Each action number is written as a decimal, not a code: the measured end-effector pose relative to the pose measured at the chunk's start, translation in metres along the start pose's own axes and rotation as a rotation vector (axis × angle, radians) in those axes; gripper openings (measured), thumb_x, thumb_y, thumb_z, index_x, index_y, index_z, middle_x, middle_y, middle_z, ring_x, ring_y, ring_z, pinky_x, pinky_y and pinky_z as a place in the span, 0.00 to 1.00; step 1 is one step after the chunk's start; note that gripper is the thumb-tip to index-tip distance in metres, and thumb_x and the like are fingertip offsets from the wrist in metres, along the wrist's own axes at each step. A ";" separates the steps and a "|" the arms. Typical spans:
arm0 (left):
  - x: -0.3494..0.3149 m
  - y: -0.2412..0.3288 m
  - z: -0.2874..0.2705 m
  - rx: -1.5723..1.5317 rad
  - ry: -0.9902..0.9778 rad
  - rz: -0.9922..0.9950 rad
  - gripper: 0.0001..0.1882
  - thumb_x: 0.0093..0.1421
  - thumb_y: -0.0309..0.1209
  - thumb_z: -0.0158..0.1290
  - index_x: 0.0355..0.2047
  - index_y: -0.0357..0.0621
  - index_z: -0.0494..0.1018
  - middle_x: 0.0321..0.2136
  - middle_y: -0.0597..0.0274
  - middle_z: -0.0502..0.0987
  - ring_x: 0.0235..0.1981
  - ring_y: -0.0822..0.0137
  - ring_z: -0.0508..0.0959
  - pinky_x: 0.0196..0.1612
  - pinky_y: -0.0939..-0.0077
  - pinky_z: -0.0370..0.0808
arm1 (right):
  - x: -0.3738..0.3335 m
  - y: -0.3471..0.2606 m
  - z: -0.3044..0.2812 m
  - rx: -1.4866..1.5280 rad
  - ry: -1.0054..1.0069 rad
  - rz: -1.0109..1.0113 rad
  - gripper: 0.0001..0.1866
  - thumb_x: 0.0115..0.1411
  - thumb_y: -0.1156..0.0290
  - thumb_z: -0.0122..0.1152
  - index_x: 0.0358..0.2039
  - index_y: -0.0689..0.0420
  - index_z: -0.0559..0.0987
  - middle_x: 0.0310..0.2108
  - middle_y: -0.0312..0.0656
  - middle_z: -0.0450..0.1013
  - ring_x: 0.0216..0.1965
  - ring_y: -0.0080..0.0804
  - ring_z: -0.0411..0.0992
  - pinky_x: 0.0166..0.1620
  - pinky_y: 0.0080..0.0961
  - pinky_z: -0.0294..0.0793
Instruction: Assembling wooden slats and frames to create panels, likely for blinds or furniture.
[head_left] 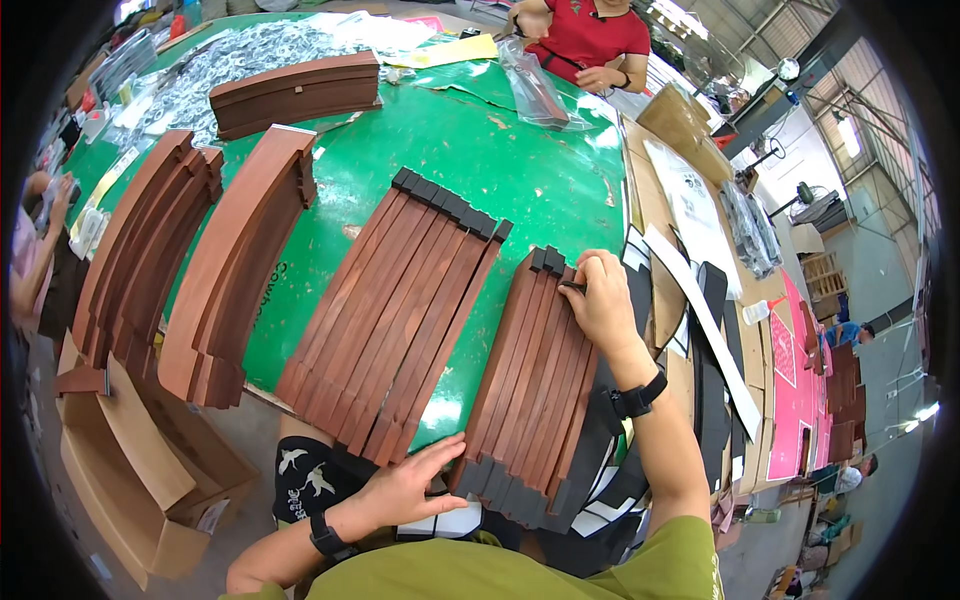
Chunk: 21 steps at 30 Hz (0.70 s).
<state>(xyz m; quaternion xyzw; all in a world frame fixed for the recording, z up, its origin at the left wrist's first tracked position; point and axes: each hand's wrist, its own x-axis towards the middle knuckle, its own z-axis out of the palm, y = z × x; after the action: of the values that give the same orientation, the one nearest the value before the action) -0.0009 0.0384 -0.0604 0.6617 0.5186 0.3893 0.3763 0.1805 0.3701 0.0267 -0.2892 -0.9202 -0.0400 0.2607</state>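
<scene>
A bundle of reddish-brown wooden slats lies side by side in front of me. Black caps cover all their near ends, and black caps sit on some far ends. My right hand pinches a small black end cap at the far end of the bundle's right-hand slats. Whether that cap is on a slat, I cannot tell. My left hand, fingers stretched out, rests by the bundle's near left corner. To the left lies a longer row of slats with black caps on its far ends.
Curved brown wooden pieces stand in stacks on the green table. Beyond them is a heap of small bagged parts. An open carton stands at lower left. Black and white strips lie to the right. Across the table is a person in red.
</scene>
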 end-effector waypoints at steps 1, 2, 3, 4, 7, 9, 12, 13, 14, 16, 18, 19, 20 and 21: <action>0.000 -0.001 0.000 0.008 0.010 0.021 0.43 0.58 0.52 0.64 0.65 0.38 0.64 0.67 0.52 0.66 0.60 0.53 0.75 0.47 0.68 0.82 | -0.001 0.000 0.000 0.001 -0.015 0.010 0.21 0.48 0.76 0.75 0.36 0.60 0.70 0.36 0.49 0.73 0.41 0.50 0.74 0.43 0.41 0.74; 0.000 -0.001 0.000 0.007 0.010 0.021 0.43 0.58 0.52 0.64 0.65 0.38 0.64 0.67 0.52 0.66 0.60 0.53 0.75 0.47 0.68 0.82 | -0.003 0.000 0.001 0.000 -0.016 0.010 0.21 0.48 0.76 0.75 0.36 0.60 0.70 0.36 0.49 0.73 0.41 0.50 0.74 0.43 0.41 0.74; 0.000 -0.001 0.000 0.002 0.005 0.017 0.43 0.58 0.51 0.64 0.65 0.38 0.64 0.67 0.52 0.66 0.60 0.53 0.75 0.47 0.67 0.81 | -0.005 0.002 0.002 0.108 0.013 0.141 0.21 0.50 0.77 0.74 0.37 0.60 0.69 0.35 0.49 0.74 0.39 0.50 0.75 0.41 0.40 0.75; 0.001 -0.001 0.001 -0.001 0.000 0.009 0.42 0.58 0.51 0.65 0.65 0.37 0.64 0.67 0.53 0.66 0.60 0.53 0.75 0.48 0.67 0.81 | -0.005 0.002 0.002 0.219 0.041 0.272 0.20 0.52 0.77 0.73 0.39 0.60 0.68 0.34 0.49 0.75 0.36 0.49 0.76 0.39 0.39 0.76; 0.001 0.007 -0.003 -0.028 -0.008 -0.036 0.42 0.58 0.50 0.65 0.65 0.38 0.64 0.67 0.53 0.66 0.60 0.54 0.75 0.47 0.67 0.81 | 0.001 0.006 -0.004 0.355 0.078 0.393 0.20 0.53 0.76 0.72 0.44 0.62 0.72 0.30 0.44 0.76 0.32 0.35 0.79 0.36 0.31 0.77; 0.000 0.002 0.000 -0.004 0.018 0.004 0.42 0.58 0.50 0.65 0.65 0.38 0.64 0.67 0.53 0.66 0.60 0.54 0.74 0.47 0.67 0.81 | 0.000 0.010 -0.006 0.407 0.076 0.402 0.20 0.53 0.76 0.72 0.45 0.62 0.74 0.30 0.42 0.76 0.32 0.33 0.79 0.37 0.29 0.77; 0.001 0.006 -0.002 -0.013 0.019 -0.005 0.42 0.57 0.49 0.66 0.65 0.38 0.64 0.67 0.53 0.66 0.61 0.54 0.74 0.47 0.68 0.81 | -0.006 0.012 -0.003 0.388 -0.025 0.330 0.20 0.52 0.74 0.74 0.45 0.62 0.79 0.32 0.44 0.77 0.37 0.36 0.79 0.42 0.30 0.78; 0.001 0.008 -0.003 -0.046 -0.004 -0.053 0.42 0.57 0.49 0.66 0.65 0.38 0.64 0.67 0.53 0.66 0.61 0.54 0.74 0.47 0.69 0.82 | -0.008 0.011 -0.002 0.301 -0.011 0.275 0.19 0.52 0.73 0.74 0.44 0.61 0.80 0.35 0.45 0.77 0.39 0.39 0.79 0.44 0.32 0.77; 0.001 0.008 -0.003 -0.045 -0.007 -0.054 0.42 0.57 0.49 0.66 0.65 0.38 0.64 0.67 0.53 0.66 0.61 0.54 0.74 0.47 0.69 0.82 | -0.009 0.010 -0.001 0.215 0.003 0.220 0.19 0.52 0.73 0.74 0.44 0.61 0.81 0.37 0.46 0.77 0.41 0.41 0.78 0.47 0.34 0.77; 0.001 0.006 -0.001 -0.046 0.003 -0.030 0.42 0.57 0.49 0.66 0.64 0.38 0.65 0.67 0.52 0.66 0.61 0.55 0.73 0.45 0.71 0.82 | -0.009 0.008 -0.003 0.220 -0.015 0.221 0.20 0.51 0.71 0.75 0.45 0.61 0.80 0.43 0.49 0.78 0.45 0.46 0.77 0.51 0.36 0.76; 0.002 0.005 -0.001 -0.022 0.013 -0.004 0.42 0.57 0.48 0.66 0.64 0.38 0.65 0.67 0.52 0.66 0.61 0.56 0.73 0.43 0.72 0.83 | -0.008 0.007 -0.002 0.303 -0.105 0.310 0.19 0.52 0.71 0.74 0.44 0.62 0.80 0.45 0.50 0.78 0.47 0.47 0.77 0.52 0.36 0.76; 0.003 0.005 -0.001 0.001 0.026 0.025 0.41 0.57 0.48 0.66 0.64 0.38 0.65 0.67 0.52 0.66 0.61 0.56 0.73 0.42 0.72 0.83 | -0.007 0.007 -0.001 0.304 -0.105 0.314 0.19 0.52 0.71 0.74 0.44 0.62 0.80 0.45 0.50 0.78 0.47 0.47 0.77 0.52 0.36 0.76; 0.004 0.005 -0.002 0.001 0.023 0.024 0.41 0.57 0.48 0.66 0.64 0.38 0.65 0.67 0.52 0.66 0.61 0.56 0.73 0.42 0.72 0.83 | -0.006 0.007 0.000 0.305 -0.118 0.350 0.19 0.52 0.71 0.74 0.44 0.62 0.80 0.45 0.50 0.78 0.47 0.48 0.77 0.52 0.36 0.76; 0.004 0.007 -0.003 -0.029 0.008 -0.005 0.41 0.57 0.48 0.67 0.64 0.38 0.65 0.67 0.52 0.66 0.62 0.55 0.73 0.43 0.72 0.83 | -0.005 0.008 0.000 0.305 -0.130 0.387 0.19 0.53 0.71 0.73 0.45 0.63 0.80 0.46 0.51 0.78 0.48 0.48 0.77 0.53 0.36 0.76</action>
<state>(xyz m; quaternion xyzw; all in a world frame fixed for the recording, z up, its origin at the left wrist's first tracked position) 0.0000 0.0410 -0.0521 0.6531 0.5162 0.3985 0.3849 0.1887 0.3739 0.0234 -0.4191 -0.8581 0.1685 0.2441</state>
